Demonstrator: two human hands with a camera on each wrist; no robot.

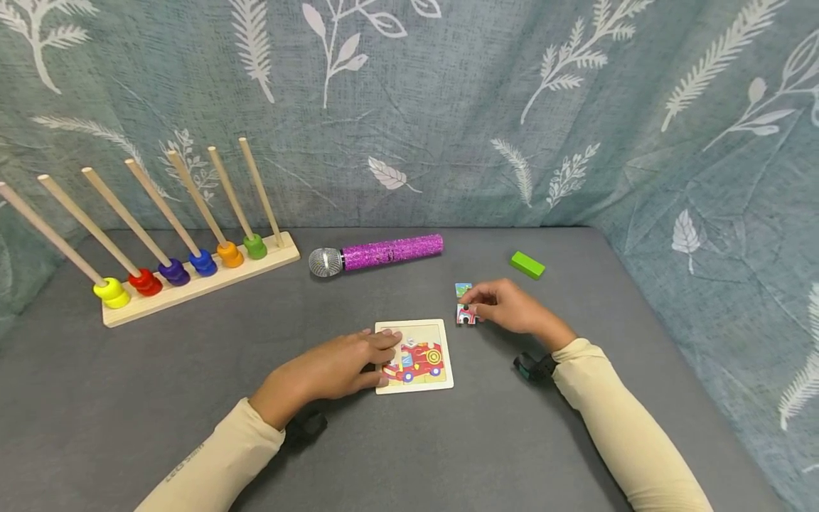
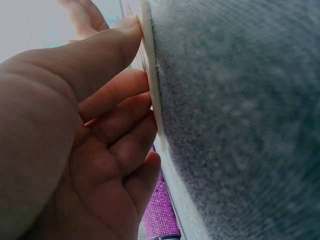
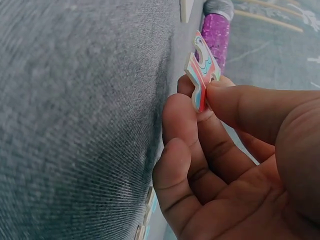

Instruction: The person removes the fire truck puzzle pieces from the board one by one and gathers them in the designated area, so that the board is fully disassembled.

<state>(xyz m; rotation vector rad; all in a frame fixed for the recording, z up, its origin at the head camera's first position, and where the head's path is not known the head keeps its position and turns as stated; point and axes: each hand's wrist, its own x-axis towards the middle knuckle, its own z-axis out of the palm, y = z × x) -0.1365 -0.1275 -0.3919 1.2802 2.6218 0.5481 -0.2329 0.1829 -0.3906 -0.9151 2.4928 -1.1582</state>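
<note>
A square wooden jigsaw board (image 1: 414, 390) with a pale frame and a red vehicle picture lies on the table. My left hand (image 1: 342, 363) rests on its left side, fingers over the frame and thumb near the lower corner; the left wrist view shows fingertips touching the board's edge (image 2: 156, 110). To the right of the board, my right hand (image 1: 512, 307) pinches a jigsaw piece (image 3: 202, 75) between thumb and fingers, tilted just off the table in the right wrist view. Another jigsaw piece (image 1: 463, 289) lies just beyond that hand, partly hidden.
A purple glittery microphone (image 1: 390, 252) lies behind the board. A green block (image 1: 527, 265) sits at the back right. On the left stands a wooden peg rack (image 1: 205, 281) with coloured beads and tall rods. A patterned curtain (image 1: 448, 142) hangs behind the grey table (image 1: 448, 455).
</note>
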